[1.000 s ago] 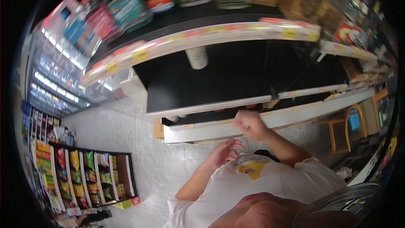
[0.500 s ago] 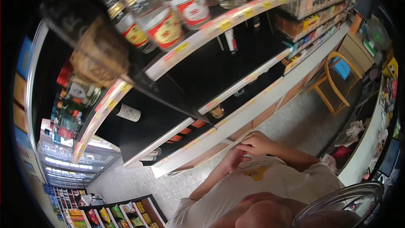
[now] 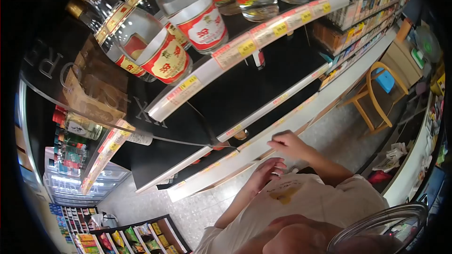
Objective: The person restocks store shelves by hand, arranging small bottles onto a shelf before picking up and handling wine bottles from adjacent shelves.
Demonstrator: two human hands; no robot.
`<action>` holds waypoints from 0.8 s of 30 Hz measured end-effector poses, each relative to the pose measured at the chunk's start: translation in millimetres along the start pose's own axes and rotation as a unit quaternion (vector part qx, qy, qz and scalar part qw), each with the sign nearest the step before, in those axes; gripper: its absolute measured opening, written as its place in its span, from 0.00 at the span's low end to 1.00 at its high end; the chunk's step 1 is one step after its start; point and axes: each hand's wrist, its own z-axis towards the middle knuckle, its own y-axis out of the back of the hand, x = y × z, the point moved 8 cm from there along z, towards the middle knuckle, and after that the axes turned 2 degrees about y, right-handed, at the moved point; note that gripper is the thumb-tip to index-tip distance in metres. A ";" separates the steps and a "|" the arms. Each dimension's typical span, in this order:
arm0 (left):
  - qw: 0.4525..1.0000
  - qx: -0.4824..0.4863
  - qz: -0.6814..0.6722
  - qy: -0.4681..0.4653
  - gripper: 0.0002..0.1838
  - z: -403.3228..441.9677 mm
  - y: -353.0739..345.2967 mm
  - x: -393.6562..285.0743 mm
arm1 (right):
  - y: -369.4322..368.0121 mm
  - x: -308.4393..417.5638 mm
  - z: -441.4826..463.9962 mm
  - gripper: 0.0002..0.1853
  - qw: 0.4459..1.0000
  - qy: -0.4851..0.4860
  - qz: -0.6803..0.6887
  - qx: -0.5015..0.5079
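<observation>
My left hand is in front of my white shirt, its fingers apart and slightly bent, with nothing in it. My right hand is a little higher and to the right, near the edge of the low white shelf. Its fingers are curled, and I cannot make out anything in them. The two hands do not touch. Above them, clear bottles with red and yellow labels stand on the upper shelf, behind a strip of price tags.
A wooden chair with a blue item stands at the right. Snack racks are at the lower left, near a lit cooler. Packed shelves line the upper right. A cluttered counter runs along the right side.
The view has turned toward the bottles and the chair. My hands came together half a second ago and are now apart again.
</observation>
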 end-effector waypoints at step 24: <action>0.983 -0.041 0.031 -0.178 0.24 79.8 -37.9 -138.2 | 170.3 33.1 305.0 0.11 0.946 0.133 -0.252 -0.155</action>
